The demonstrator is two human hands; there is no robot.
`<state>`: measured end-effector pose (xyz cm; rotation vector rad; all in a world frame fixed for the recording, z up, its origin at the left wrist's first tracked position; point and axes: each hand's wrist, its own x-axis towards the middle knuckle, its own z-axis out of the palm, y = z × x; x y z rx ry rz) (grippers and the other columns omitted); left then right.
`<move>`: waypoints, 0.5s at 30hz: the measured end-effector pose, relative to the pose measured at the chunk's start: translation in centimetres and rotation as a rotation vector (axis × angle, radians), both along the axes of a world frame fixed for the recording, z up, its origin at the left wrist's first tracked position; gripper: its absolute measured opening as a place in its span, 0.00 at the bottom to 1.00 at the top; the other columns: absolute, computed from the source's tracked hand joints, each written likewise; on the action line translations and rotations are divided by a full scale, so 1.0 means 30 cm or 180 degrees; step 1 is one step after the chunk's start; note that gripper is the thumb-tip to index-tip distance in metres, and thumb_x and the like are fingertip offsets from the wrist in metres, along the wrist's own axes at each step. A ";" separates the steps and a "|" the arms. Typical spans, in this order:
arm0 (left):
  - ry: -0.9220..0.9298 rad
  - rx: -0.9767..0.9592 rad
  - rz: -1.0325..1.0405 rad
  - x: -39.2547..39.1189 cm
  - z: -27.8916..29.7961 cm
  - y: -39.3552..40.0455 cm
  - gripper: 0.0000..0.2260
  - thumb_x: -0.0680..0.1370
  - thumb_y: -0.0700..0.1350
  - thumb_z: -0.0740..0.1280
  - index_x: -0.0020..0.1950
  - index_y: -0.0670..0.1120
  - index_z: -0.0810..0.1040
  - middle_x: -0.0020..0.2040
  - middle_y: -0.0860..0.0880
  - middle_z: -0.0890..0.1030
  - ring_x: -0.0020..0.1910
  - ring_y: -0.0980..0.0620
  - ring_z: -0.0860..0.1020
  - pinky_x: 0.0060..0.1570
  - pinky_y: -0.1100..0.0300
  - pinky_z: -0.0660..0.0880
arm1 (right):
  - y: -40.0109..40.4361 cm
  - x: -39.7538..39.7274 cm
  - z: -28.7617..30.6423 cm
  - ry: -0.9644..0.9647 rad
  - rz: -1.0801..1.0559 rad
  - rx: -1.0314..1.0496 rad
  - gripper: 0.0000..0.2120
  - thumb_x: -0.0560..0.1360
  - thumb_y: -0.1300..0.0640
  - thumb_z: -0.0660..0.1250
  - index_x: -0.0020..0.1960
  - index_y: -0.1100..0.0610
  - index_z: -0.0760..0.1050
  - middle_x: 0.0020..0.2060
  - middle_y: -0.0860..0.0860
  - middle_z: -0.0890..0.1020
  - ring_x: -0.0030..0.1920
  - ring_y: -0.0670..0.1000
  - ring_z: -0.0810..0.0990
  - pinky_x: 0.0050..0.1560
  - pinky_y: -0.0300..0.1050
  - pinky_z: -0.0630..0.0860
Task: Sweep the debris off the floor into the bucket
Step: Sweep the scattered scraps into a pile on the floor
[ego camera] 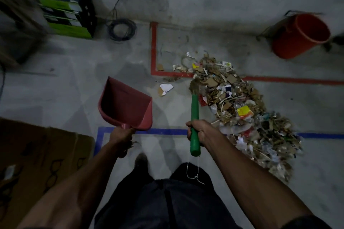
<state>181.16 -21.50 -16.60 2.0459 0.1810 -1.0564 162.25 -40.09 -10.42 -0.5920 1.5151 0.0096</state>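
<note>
My left hand (122, 135) grips the handle of a red dustpan (124, 105), held above the floor with its mouth pointing away from me. My right hand (198, 131) grips the green handle of a broom (194, 109); its brush head reaches the left edge of a long debris pile (240, 106) of cardboard scraps, paper and wrappers. A white string loop hangs from the handle's end. The orange bucket (299, 37) stands tilted at the far right, beyond the pile. A loose white paper scrap (166, 87) lies between dustpan and pile.
A flattened cardboard box (37, 154) lies at lower left. A green-and-black box stack (68, 11) and a coiled cable (122, 29) sit at the back left. Red tape (154, 48) and blue tape (167, 131) lines cross the concrete floor. My legs and shoe are below.
</note>
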 end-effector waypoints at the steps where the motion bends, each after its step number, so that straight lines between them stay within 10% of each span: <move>1: -0.0043 0.0030 -0.0057 0.041 0.008 -0.015 0.11 0.74 0.39 0.69 0.34 0.40 0.71 0.27 0.44 0.70 0.20 0.49 0.68 0.18 0.65 0.65 | 0.005 0.035 0.009 -0.0005 -0.0005 -0.0050 0.06 0.78 0.70 0.59 0.44 0.62 0.66 0.29 0.54 0.68 0.17 0.47 0.65 0.18 0.34 0.66; 7: -0.0160 0.0257 -0.0464 0.255 0.024 -0.139 0.10 0.72 0.41 0.71 0.36 0.36 0.75 0.33 0.37 0.75 0.32 0.44 0.75 0.35 0.51 0.71 | -0.021 0.201 0.007 0.0075 0.0227 -0.0253 0.07 0.77 0.71 0.59 0.43 0.63 0.66 0.26 0.54 0.68 0.24 0.49 0.66 0.18 0.34 0.66; 15: -0.0042 0.0366 -0.0337 0.480 0.013 -0.380 0.08 0.74 0.38 0.69 0.38 0.36 0.74 0.28 0.43 0.71 0.22 0.49 0.68 0.21 0.64 0.65 | -0.241 0.405 -0.092 0.0357 0.0912 -0.0591 0.05 0.76 0.69 0.60 0.51 0.64 0.67 0.29 0.57 0.70 0.23 0.51 0.69 0.21 0.38 0.65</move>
